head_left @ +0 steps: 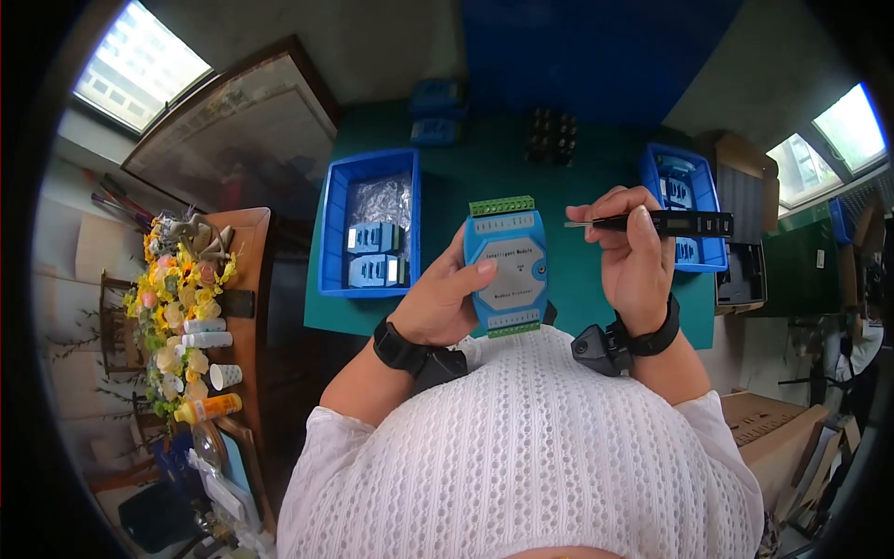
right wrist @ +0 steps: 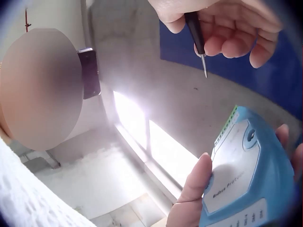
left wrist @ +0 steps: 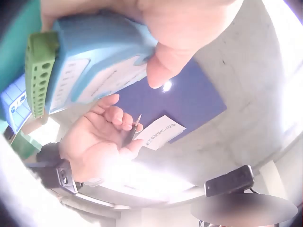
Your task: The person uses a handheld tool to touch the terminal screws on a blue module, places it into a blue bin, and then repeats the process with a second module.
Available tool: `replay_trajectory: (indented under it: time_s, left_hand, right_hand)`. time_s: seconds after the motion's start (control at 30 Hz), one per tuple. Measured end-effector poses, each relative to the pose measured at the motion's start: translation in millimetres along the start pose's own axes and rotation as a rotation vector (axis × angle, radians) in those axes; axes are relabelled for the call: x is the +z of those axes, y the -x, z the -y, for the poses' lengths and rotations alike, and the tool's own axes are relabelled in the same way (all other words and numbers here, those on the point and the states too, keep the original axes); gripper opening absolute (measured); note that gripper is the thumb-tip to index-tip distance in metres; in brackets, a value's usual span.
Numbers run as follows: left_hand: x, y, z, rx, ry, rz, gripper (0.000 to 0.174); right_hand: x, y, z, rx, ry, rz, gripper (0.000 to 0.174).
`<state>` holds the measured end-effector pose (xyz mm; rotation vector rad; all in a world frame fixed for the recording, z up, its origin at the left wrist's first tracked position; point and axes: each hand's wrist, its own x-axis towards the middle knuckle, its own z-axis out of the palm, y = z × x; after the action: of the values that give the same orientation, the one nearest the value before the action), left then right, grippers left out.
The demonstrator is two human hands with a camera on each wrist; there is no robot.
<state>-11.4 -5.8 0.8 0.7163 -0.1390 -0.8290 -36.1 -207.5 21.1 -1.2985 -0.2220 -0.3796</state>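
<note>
The left hand point(head_left: 440, 300) grips a blue module point(head_left: 508, 270) by its left side, thumb on the grey label face. Green terminal strips run along the module's top and bottom ends. To the right of it, the right hand point(head_left: 637, 265) pinches a black pen-like tool point(head_left: 684, 223) with a small display, its metal tip pointing left toward the module without touching it. In the right wrist view the tool's metal tip point(right wrist: 205, 67) stands apart from the module point(right wrist: 236, 175). The left wrist view shows the green terminal strip point(left wrist: 40, 75) close up.
On the green table point(head_left: 447, 182) a blue bin point(head_left: 416, 224) with modules stands left, another blue bin point(head_left: 722, 252) right. More blue modules point(head_left: 435, 130) and a dark cluster of parts point(head_left: 551, 137) lie at the back. A wooden side table point(head_left: 251, 279) holds flowers and cups.
</note>
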Motion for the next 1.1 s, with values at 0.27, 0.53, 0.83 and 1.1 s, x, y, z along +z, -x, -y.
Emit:
replay_trajectory:
  time_s: [0.27,0.53,0.83,1.1]
  left_hand:
    - [7,3,-4,0.002,-0.002,0.030,0.070]
    - [9,4,-6,-0.024,-0.014,0.015,0.073]
    - [-4,5,-4,-0.064,-0.003,0.126,0.083]
    - [4,9,-8,-0.027,-0.118,0.078,0.091]
  right_hand:
    - [21,9,-2,-0.091,0.144,0.046,0.026]
    - [22,8,-3,-0.109,0.208,0.035,0.020]
    - [22,8,-1,-0.187,0.271,0.069,0.013]
    - [24,7,2,-0.180,0.287,0.085,0.012]
